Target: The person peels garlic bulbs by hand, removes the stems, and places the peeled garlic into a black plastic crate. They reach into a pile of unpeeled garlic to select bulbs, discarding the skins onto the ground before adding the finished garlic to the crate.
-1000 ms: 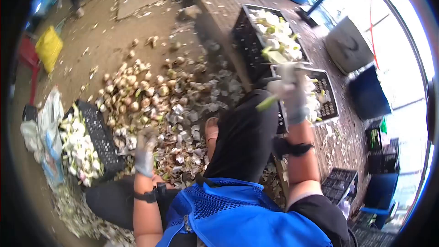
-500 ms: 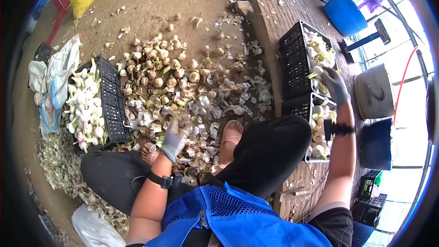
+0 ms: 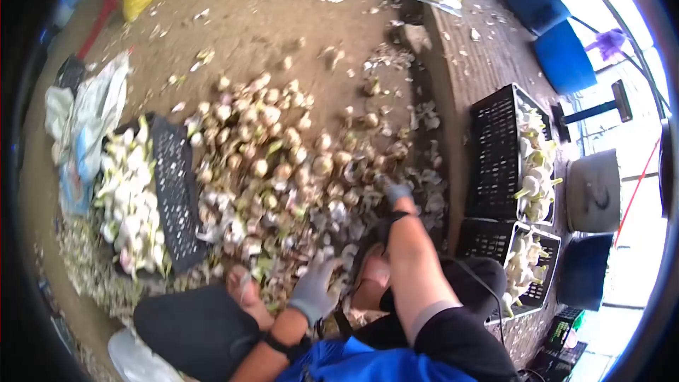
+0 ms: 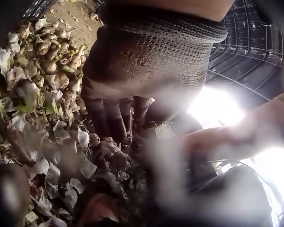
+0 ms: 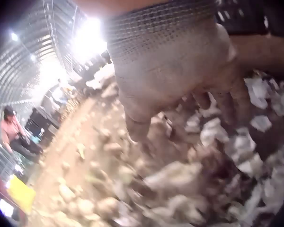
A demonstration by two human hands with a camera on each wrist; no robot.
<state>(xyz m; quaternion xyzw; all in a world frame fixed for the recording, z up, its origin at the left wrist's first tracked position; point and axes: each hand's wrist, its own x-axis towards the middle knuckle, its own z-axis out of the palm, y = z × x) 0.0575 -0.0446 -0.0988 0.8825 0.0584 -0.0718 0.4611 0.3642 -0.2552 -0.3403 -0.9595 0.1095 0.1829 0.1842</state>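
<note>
Unpeeled garlic bulbs point(image 3: 269, 117) lie heaped on the ground, with loose white garlic skins point(image 3: 230, 226) around them. My right hand point(image 3: 397, 192), in a grey glove, reaches down to the skins right of the heap. In the right wrist view, its fingers point(image 5: 227, 101) hang spread over the litter, gripping nothing visible. My left hand point(image 3: 316, 290), also gloved, is low between the knees, near the feet. The left wrist view shows its fingers point(image 4: 114, 118) pointing down, loosely extended, just over the skins; their tips are partly hidden.
A black crate point(image 3: 177, 198) of cleaned garlic point(image 3: 131, 205) stands at left, beside a crumpled white sack point(image 3: 92, 134). On the wooden platform point(image 3: 460, 49) at right, a far black crate point(image 3: 493, 155) and a nearer one point(image 3: 481, 238) hold cleaned garlic. Another person point(image 5: 16, 135) sits farther off.
My right hand, which carried white garlic a second ago and was over the far right crate half a second ago, has swung left and down to the ground litter. My left hand has drawn nearer my body.
</note>
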